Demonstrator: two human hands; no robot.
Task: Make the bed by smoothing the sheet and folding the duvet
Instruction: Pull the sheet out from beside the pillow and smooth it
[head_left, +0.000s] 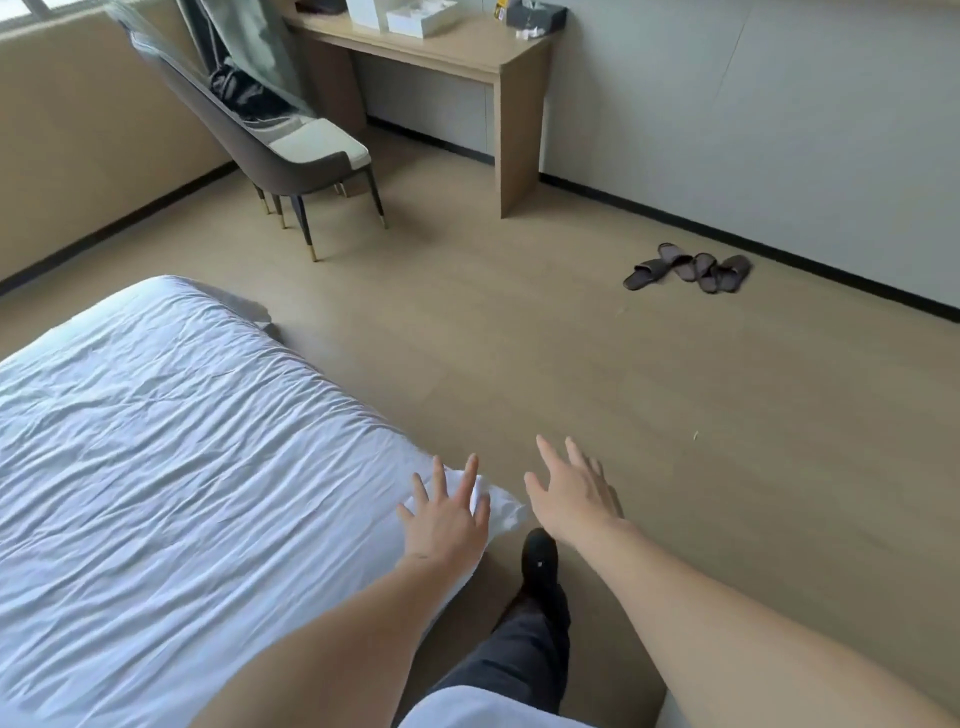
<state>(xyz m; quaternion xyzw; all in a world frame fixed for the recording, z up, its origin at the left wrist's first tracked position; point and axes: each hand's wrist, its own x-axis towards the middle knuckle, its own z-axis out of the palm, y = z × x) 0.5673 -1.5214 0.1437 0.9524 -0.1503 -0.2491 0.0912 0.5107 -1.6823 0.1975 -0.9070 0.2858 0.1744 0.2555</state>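
**Two open hands at the corner of a sheeted bed**

Head view. The fingers (470, 475) of the left hand (445, 525) are spread wide and hold nothing; they lie over the near corner of the white sheet (171, 447), where a small loose point of cloth sticks out towards the floor. Whether the palm presses on the cloth or hangs just above it cannot be told. The right hand (571, 496) is likewise open, fingers splayed and empty, just beside the corner and over the bare floor (649, 395), apart from the sheet. Both forearms are bare. Below the hands, one leg in dark trousers ends in a black shoe (540, 558) standing on the floor next to the bed's edge.

The sheet covers the bed (291, 613) and is creased all over with fine wrinkles; its far corner is rounded. The floor is pale wood-effect. Beyond the bed stands a grey chair (291, 150) with a light seat cushion, dark cloth draped on it. Behind the chair a light wooden desk (483, 57) carries white boxes and a dark tissue box. Dark slippers (691, 267) lie in a heap near the grey wall's black skirting.
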